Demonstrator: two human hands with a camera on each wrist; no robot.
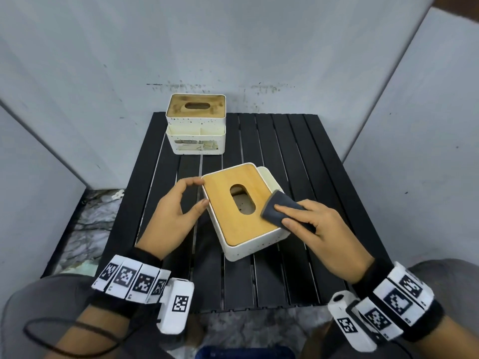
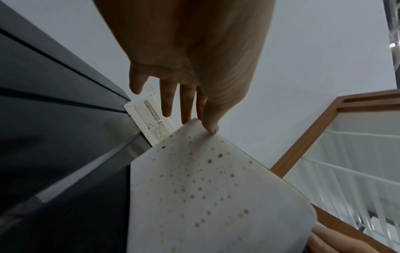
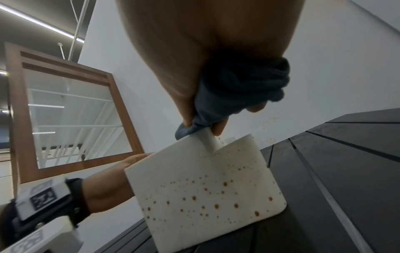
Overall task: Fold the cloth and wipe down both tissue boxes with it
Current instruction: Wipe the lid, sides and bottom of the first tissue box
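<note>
The near tissue box (image 1: 241, 229), white and speckled with a wooden slotted lid, lies at an angle mid-table. My left hand (image 1: 201, 192) holds its left end, the forefinger at the far corner and the thumb on the side; the left wrist view shows the thumb on the box's (image 2: 205, 188) top edge. My right hand (image 1: 282, 216) grips the folded dark grey cloth (image 1: 274, 203) and presses it on the lid's right edge. Seen from the right wrist, the cloth (image 3: 238, 89) is bunched in my fist above the box (image 3: 205, 188). The far tissue box (image 1: 196, 125) stands upright at the back left.
Both boxes rest on a black slatted table (image 1: 298, 151). Grey walls close in behind it and on both sides. The floor shows past its left edge. Bare slats lie to the right of and in front of the near box.
</note>
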